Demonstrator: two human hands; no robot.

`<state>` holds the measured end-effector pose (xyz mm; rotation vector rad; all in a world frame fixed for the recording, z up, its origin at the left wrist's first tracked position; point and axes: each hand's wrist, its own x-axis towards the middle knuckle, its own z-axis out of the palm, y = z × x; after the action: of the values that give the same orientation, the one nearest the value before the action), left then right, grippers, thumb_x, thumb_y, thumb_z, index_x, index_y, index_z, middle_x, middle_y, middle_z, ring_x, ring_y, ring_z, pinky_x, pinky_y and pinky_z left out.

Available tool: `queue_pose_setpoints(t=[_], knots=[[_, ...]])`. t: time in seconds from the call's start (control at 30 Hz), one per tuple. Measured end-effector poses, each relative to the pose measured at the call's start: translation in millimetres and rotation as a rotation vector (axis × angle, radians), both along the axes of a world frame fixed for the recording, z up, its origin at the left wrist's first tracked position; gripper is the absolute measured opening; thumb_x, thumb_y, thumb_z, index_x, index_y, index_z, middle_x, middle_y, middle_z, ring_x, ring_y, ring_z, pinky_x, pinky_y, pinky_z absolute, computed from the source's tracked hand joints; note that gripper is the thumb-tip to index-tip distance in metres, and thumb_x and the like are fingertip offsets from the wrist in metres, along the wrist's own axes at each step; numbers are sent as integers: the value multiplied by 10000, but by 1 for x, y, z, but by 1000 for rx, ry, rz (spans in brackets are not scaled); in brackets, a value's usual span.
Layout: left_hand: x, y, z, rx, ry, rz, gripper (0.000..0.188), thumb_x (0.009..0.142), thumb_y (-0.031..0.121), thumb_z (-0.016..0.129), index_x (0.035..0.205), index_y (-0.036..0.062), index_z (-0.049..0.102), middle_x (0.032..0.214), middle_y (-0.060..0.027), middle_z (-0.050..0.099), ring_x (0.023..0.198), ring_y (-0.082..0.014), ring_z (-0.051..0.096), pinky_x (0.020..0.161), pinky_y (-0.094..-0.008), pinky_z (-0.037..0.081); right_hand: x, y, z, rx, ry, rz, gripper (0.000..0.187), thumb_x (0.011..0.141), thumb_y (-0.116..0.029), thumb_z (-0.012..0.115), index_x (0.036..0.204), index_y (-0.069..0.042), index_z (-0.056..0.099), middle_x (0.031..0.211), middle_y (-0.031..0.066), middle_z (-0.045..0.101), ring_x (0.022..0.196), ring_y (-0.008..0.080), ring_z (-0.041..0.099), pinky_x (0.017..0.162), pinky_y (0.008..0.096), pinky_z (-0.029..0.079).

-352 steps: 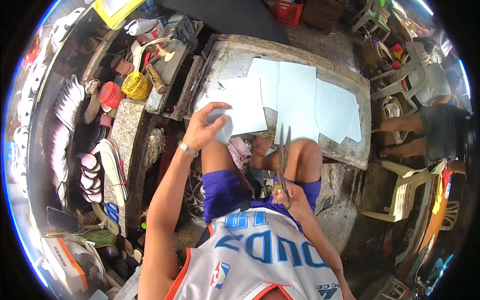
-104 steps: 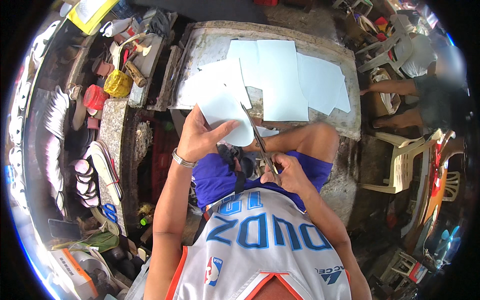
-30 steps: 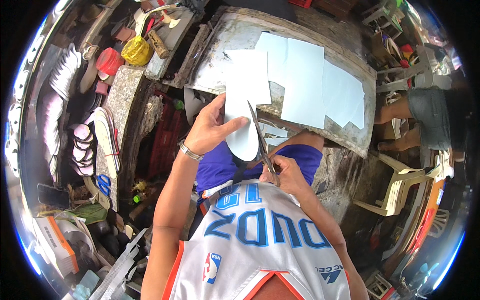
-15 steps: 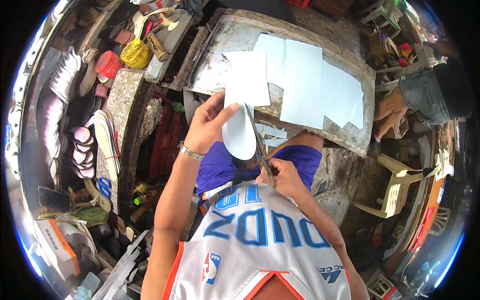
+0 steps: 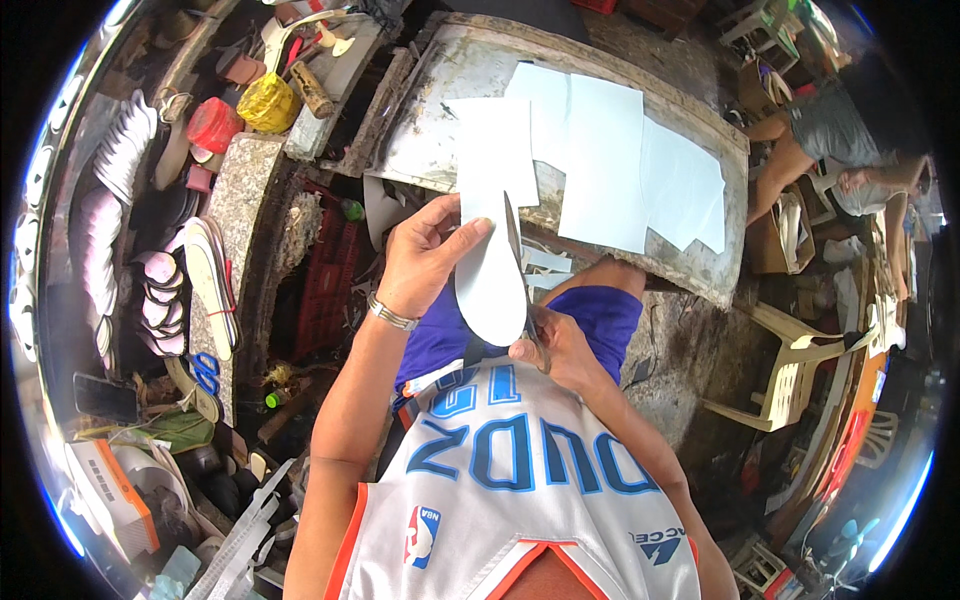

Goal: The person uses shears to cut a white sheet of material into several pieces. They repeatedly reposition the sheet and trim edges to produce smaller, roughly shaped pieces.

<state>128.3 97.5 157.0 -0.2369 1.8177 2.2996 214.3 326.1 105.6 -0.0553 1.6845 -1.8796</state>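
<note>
My left hand (image 5: 425, 250) grips a white sheet (image 5: 495, 145) by its left edge, thumb on top. The sheet's near end is cut to a rounded, sole-like shape hanging over my lap; its far part is still square-cornered and reaches over the table's near edge. In my right hand (image 5: 562, 348), close to my belly, are dark metal scissors (image 5: 515, 228). Their blades point away from me and lie along the right side of the rounded part, at the cut. The fingers partly hide the scissors' handles.
A worn table (image 5: 420, 135) bears more white sheets (image 5: 605, 165). White offcuts (image 5: 545, 262) hang below its near edge. At left are banded soles (image 5: 210, 285), a red tub (image 5: 214, 125) and a yellow tub (image 5: 269, 103). A cream plastic chair (image 5: 785, 375) and another person (image 5: 840, 125) are at right.
The rounded end of the sheet has come nearer my body and slightly right. The scissors sit farther along the cut, more upright. At right, the other person has shifted, a hand now showing.
</note>
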Motion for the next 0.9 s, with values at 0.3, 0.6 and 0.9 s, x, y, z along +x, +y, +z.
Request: queue_pose_setpoints(t=[0.3, 0.6, 0.9], knots=[[0, 0, -1, -118, 46, -19, 378, 969, 121, 795, 1288, -48, 685, 1082, -57, 758, 944, -77, 685, 811, -240, 576, 3, 5, -7, 55, -13, 31, 779, 830, -596, 868, 1200, 65, 686, 976, 53, 691, 880, 110, 608, 785, 285, 510], [0, 2, -3, -116, 47, -14, 369, 965, 120, 798, 1278, -48, 694, 1066, -59, 764, 922, -79, 695, 799, -245, 587, 4, -1, -1, -3, -31, -39, 673, 851, -478, 895, 1240, 35, 697, 1061, 51, 726, 970, 121, 637, 868, 285, 521], [2, 3, -10, -35, 57, -9, 375, 969, 105, 790, 1292, -50, 681, 1099, -73, 758, 972, -91, 700, 829, -246, 587, 5, -3, 1, 112, -53, -7, 687, 834, -442, 914, 1289, 22, 690, 1162, 87, 737, 1053, 144, 648, 942, 310, 519]])
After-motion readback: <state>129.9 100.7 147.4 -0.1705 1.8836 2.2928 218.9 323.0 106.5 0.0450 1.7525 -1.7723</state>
